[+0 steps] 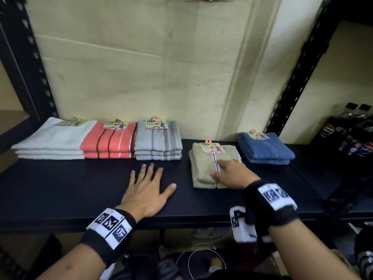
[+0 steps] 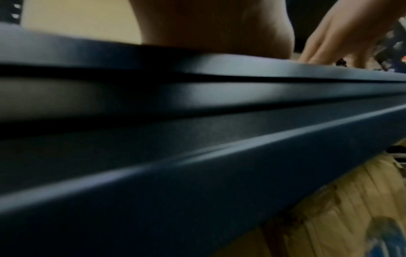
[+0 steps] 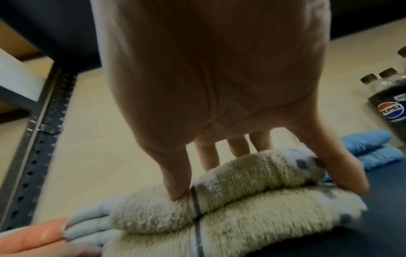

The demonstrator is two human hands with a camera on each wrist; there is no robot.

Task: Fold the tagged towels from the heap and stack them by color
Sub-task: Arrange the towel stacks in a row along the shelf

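Dark shelf [image 1: 60, 190] runs wide across the view, its front edge nearest the person. Just behind that edge the left hand [image 1: 148, 191] lies flat, fingers spread, on bare shelf with open room to its left and ahead. Right of the left hand, the right hand [image 1: 230, 174] rests on the beige towels [image 1: 203, 168], a stack of two, with straight fingers spread over the top and the thumb and little finger at the top towel's sides. Farther back from the left hand stand three stacks side by side, touching: white towels [image 1: 50, 142], coral towels [image 1: 109, 142] and grey towels [image 1: 158, 142], near the wall [image 1: 131, 67]. Blue towels [image 1: 266, 148] lie beyond the beige stack to its right, just apart from it. Cola bottles [image 1: 347, 138] stand farthest right.
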